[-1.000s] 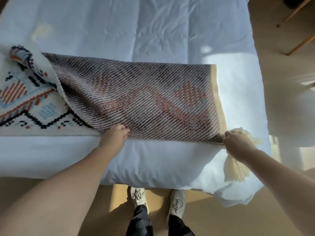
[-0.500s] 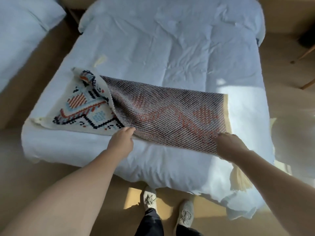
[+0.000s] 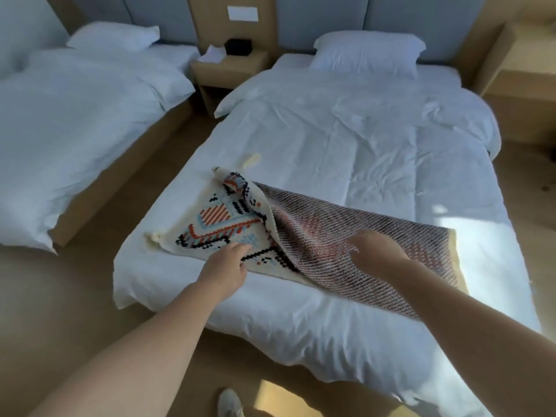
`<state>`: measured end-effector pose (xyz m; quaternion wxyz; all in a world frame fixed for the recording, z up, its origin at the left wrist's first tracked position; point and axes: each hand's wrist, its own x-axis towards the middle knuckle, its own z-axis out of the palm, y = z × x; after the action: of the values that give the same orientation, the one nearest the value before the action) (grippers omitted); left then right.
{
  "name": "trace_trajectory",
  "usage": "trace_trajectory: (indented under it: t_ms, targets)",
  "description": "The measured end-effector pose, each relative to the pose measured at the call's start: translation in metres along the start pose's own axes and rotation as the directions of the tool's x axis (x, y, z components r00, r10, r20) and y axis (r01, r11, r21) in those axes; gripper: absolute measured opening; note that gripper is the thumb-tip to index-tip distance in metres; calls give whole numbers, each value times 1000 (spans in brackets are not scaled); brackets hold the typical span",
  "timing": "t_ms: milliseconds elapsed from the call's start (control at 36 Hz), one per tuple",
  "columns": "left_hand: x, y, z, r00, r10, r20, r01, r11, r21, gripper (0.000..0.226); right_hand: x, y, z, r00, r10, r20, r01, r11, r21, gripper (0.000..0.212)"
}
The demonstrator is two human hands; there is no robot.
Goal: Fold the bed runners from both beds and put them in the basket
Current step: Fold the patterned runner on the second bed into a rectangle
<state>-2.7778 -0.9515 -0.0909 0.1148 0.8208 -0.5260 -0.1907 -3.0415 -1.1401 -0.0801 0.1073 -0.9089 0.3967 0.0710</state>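
- Two hands have let go of the runner's [image 3: 346,236] near edge.
- The left hand [image 3: 224,266], fingers loosely spread, now rests on the patterned end.
- The right hand [image 3: 377,252], open, has shifted left over the folded part.
- The runner stays half-folded across the bed [image 3: 346,139].

Dim room, sunlight from right, motion blur, wide-angle distortion

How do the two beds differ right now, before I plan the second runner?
The right bed has a patterned runner lying partly folded across its foot; the left bed shows no runner in view. The right bed's pillow lies flat and centred; the left bed's pillow sits nearer the nightstand. Both have white bedding.
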Motion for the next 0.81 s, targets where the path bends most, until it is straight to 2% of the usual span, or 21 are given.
trace_trajectory:
  t_ms: [250,417,667,806]
  targets:
    - [20,-130,-70,995,101,20,-101,995,-11,46,64,-130,-2,995,90,36,-91,995,28,26]
    - [46,-193,-106,992,119,41,-120,992,23,45,99,-191,0,993,110,36,-111,993,29,23]
    - [116,-228,-113,976,201,80,-206,977,59,43,171,-206,12,985,164,61,-170,978,123,30]
    - [155,-237,-111,974,209,85,-213,976,40,42,233,-200,28,971,193,145,-217,961,173,24]
